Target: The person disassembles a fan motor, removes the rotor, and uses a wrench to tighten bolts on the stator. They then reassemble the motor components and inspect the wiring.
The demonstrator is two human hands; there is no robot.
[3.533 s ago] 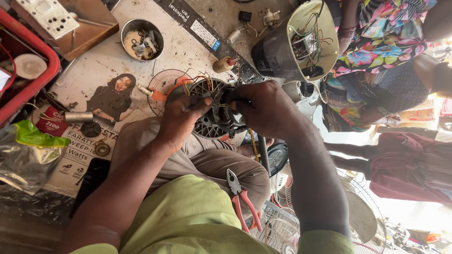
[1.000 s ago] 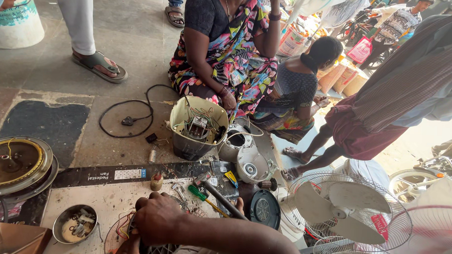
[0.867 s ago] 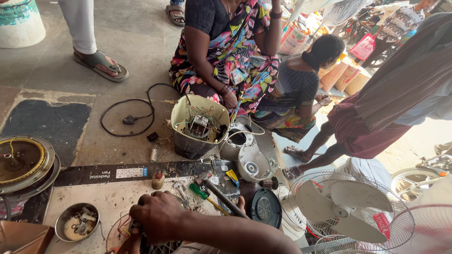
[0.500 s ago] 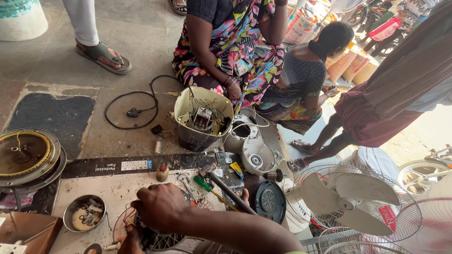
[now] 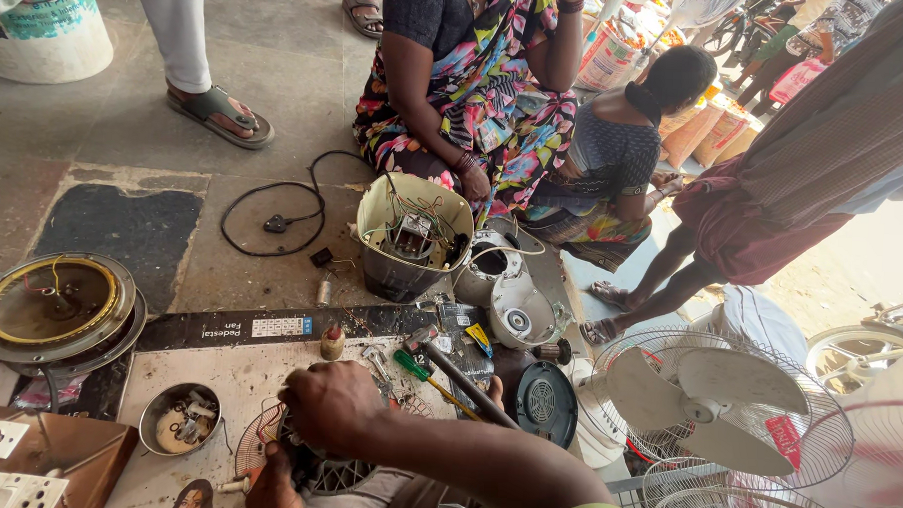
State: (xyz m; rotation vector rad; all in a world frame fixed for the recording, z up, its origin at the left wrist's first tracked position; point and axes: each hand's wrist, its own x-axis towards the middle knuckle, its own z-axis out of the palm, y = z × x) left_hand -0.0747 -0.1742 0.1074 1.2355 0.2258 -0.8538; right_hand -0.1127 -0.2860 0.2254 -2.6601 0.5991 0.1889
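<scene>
Two hands work low in the frame, at about six o'clock. The right hand [image 5: 331,405] lies knuckles-up with its fingers curled down onto the motor [image 5: 324,470], a dark round fan motor with slotted vents, which sits at the bottom edge just left of centre. The left hand [image 5: 271,488] comes up from below at seven o'clock and clasps the motor's near side; its fingers are mostly cut off by the frame edge, so how tightly it closes cannot be told.

At nine o'clock from the motor sits a small metal bowl [image 5: 179,420] of loose parts on the printed board [image 5: 237,377]. At one o'clock from the right hand lie a green-handled screwdriver [image 5: 419,373] and a hammer [image 5: 457,379], its dark handle running toward the forearm. At twelve o'clock stands a little brown bottle [image 5: 332,343]. Farther out, still near twelve, an open pot [image 5: 412,238] full of wires rests on the pavement, with a black cord [image 5: 273,218] coiled to its left. A white fan [image 5: 726,404] in a wire cage sits at three o'clock. Other people sit and stand beyond, well apart.
</scene>
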